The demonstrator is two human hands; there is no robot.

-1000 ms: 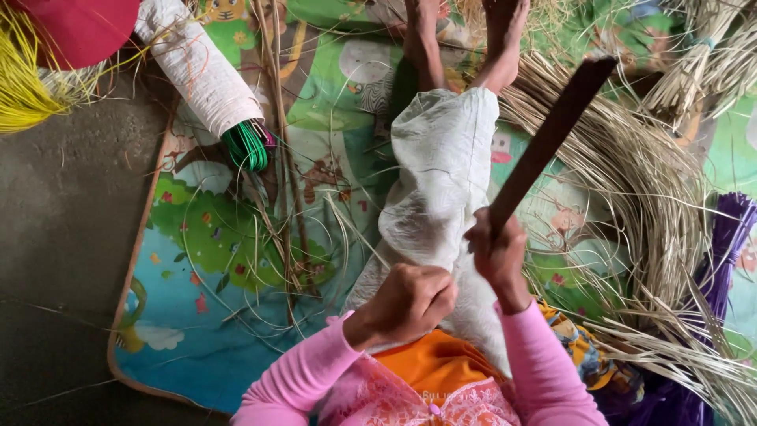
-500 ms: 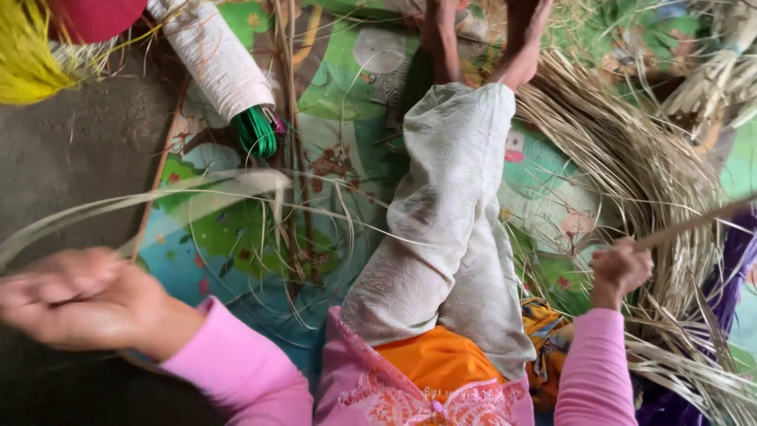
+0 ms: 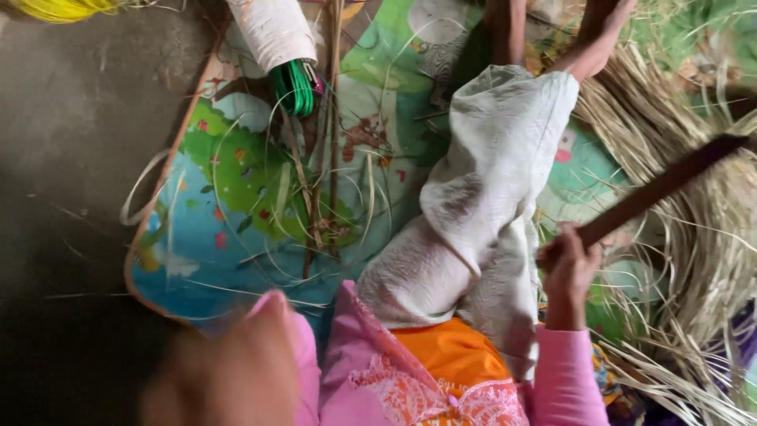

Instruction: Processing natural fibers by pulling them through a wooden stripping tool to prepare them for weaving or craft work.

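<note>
My right hand [image 3: 568, 268] is closed around the lower end of a long dark brown stick [image 3: 662, 185], which slants up to the right over a heap of dried straw [image 3: 710, 229]. My left hand [image 3: 229, 371] is a blurred shape low at the left, close to the camera, and its fingers cannot be made out. A white cloth [image 3: 489, 197] covers my outstretched legs, and my bare feet [image 3: 599, 39] show at the top. Thin pale strips [image 3: 315, 197] lie scattered on the colourful play mat [image 3: 205, 237].
Another person's arm in a white patterned sleeve [image 3: 272, 28], with green bangles [image 3: 296, 85] at the wrist, reaches in from the top. Yellow fibres [image 3: 63, 8] lie at the top left. Dark bare floor [image 3: 71, 158] borders the mat on the left.
My left hand drew a pale strip out to the left, then dropped low and near the camera. My right hand moved right with the stick, which now slants further outward.
</note>
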